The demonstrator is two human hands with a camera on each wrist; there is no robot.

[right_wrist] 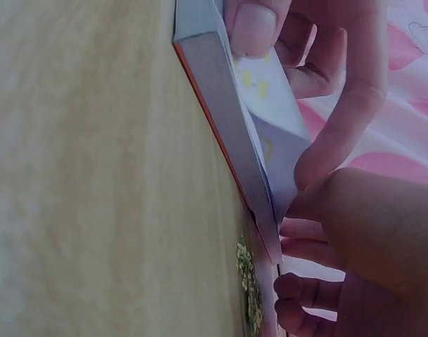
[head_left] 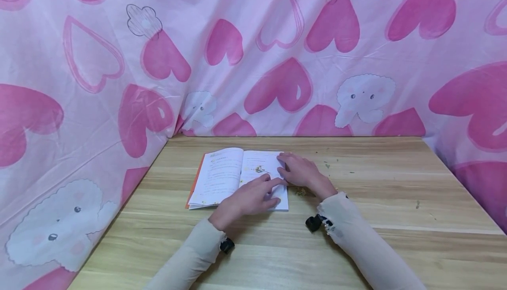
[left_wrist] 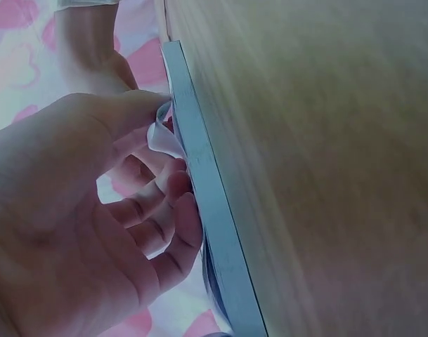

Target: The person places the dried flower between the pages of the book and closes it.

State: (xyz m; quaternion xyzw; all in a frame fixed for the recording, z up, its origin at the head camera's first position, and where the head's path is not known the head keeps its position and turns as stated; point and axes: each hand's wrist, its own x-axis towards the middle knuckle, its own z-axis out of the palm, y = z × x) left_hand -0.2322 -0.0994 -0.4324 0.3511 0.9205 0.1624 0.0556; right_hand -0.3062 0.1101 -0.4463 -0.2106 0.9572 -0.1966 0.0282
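Note:
An open book [head_left: 222, 173] with an orange cover lies on the table, its printed pages facing up. My left hand [head_left: 253, 195] rests over the lower part of the right-hand page, fingers spread towards the outer edge. In the right wrist view, the thumb [right_wrist: 254, 29] of that hand lies on the page near the book's corner. At the outer edge, my right hand [head_left: 303, 173] pinches the page [right_wrist: 280, 158] between thumb and fingertips. The page bows up from the block there. The left index fingertip comes right to the right thumb.
Dried yellowish sprigs [right_wrist: 249, 288] lie on the wooden table [head_left: 376, 219] beside the book's right edge. Small dark bits are scattered farther right. Pink heart-patterned cloth [head_left: 277, 74] hangs behind and at both sides. A small black camera [head_left: 314, 223] is worn at the right wrist.

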